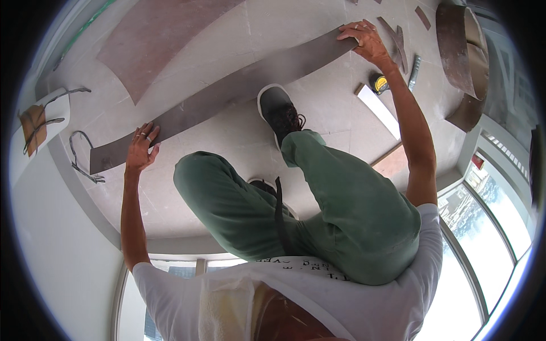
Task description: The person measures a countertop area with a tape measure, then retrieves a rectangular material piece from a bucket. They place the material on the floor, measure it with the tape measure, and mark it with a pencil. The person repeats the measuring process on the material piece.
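A long dark grey-brown strip of thin flexible sheet [227, 85] stretches diagonally across the floor in front of me, slightly wavy along its length. My left hand [141, 148] rests on it near its left end, fingers laid over the surface and thumb apart. At the far right end, my right hand [367, 42] grips the strip with fingers over its edge. The toe of a dark shoe [278, 111] touches or overlaps the strip's near edge around the middle; I cannot tell which.
A broad reddish-brown sheet [153, 42] lies far left. Right of the strip are a tape measure [379, 83], a white flat piece [378, 111], a grey-green tool handle [414, 73] and narrow offcuts [395, 42]. Curled brown sheet [458, 51] stands far right. Dark cord [79, 156] lies left.
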Demonstrator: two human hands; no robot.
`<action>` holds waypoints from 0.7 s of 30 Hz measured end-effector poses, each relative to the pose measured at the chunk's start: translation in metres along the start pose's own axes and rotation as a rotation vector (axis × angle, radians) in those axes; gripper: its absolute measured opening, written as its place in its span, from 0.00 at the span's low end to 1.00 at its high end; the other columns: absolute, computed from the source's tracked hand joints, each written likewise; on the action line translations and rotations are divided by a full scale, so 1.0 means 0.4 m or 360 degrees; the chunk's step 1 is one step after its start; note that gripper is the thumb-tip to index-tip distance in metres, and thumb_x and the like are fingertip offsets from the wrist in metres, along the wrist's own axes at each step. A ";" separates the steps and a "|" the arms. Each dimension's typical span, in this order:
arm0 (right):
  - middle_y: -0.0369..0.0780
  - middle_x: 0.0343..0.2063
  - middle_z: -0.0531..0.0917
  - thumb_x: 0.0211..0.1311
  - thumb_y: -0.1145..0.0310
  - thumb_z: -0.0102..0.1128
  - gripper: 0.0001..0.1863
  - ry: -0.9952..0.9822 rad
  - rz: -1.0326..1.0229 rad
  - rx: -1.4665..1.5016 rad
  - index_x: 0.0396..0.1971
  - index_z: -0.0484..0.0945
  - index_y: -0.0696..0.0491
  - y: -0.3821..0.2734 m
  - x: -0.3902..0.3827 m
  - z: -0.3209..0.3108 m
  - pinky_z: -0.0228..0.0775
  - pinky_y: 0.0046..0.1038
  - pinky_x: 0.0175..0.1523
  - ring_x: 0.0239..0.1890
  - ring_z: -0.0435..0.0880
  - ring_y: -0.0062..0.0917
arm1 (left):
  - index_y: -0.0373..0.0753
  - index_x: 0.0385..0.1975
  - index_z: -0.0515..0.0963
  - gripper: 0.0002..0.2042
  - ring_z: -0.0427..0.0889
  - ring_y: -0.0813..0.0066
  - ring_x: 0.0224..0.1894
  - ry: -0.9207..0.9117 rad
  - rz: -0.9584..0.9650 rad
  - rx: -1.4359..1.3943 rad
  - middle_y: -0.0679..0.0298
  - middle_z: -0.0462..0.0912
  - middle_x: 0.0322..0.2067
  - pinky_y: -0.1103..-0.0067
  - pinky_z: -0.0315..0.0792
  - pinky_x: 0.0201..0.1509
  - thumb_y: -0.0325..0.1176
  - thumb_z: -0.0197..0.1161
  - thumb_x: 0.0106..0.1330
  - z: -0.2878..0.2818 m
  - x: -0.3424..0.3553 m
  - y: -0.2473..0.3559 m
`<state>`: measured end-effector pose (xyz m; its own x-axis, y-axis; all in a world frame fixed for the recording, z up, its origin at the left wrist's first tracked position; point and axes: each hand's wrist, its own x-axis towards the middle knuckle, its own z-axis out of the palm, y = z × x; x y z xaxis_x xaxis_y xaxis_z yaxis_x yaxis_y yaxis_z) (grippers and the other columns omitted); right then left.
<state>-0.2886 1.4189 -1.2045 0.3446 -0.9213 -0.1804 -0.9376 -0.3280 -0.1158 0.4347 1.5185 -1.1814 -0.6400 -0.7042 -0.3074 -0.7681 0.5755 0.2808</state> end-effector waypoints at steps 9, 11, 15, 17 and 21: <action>0.31 0.36 0.82 0.57 0.53 0.68 0.16 -0.0164 0.0498 0.0989 0.40 0.83 0.48 0.058 0.227 -0.123 0.67 0.25 0.53 0.46 0.76 0.21 | 0.38 0.39 0.76 0.12 0.80 0.53 0.42 0.0470 -0.0582 -0.0018 0.55 0.82 0.37 0.64 0.72 0.51 0.37 0.49 0.74 -0.052 0.001 -0.119; 0.29 0.36 0.81 0.59 0.53 0.67 0.17 -0.0120 0.0326 0.1242 0.42 0.81 0.48 0.054 0.247 -0.118 0.63 0.22 0.53 0.44 0.74 0.18 | 0.37 0.38 0.76 0.13 0.79 0.51 0.37 0.0557 -0.0730 -0.0202 0.53 0.81 0.34 0.65 0.72 0.44 0.39 0.49 0.74 -0.066 -0.005 -0.133; 0.29 0.40 0.81 0.62 0.57 0.64 0.17 -0.0154 0.0253 0.1468 0.47 0.80 0.49 0.047 0.235 -0.083 0.63 0.23 0.56 0.45 0.74 0.18 | 0.36 0.37 0.76 0.15 0.75 0.54 0.28 0.0427 -0.0914 -0.0336 0.51 0.78 0.27 0.69 0.71 0.36 0.42 0.51 0.74 -0.128 -0.021 -0.148; 0.28 0.40 0.80 0.63 0.58 0.63 0.17 -0.0179 0.0367 0.1625 0.48 0.79 0.49 0.043 0.208 -0.066 0.62 0.23 0.56 0.45 0.73 0.18 | 0.36 0.36 0.76 0.15 0.73 0.57 0.25 0.0342 -0.0965 -0.0354 0.52 0.76 0.24 0.72 0.70 0.34 0.43 0.51 0.74 -0.159 -0.025 -0.155; 0.29 0.40 0.81 0.64 0.60 0.62 0.17 -0.0174 0.0331 0.1637 0.51 0.79 0.49 0.030 0.154 -0.061 0.63 0.24 0.56 0.45 0.74 0.17 | 0.36 0.34 0.77 0.17 0.71 0.63 0.23 0.0303 -0.0981 -0.0456 0.52 0.74 0.21 0.73 0.70 0.33 0.46 0.52 0.73 -0.173 -0.018 -0.174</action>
<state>-0.2798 1.3529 -1.1931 0.2318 -0.8985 -0.3728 -0.5045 0.2166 -0.8358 0.4942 1.4550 -1.1358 -0.0553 -0.9422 -0.3304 -0.9370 -0.0653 0.3430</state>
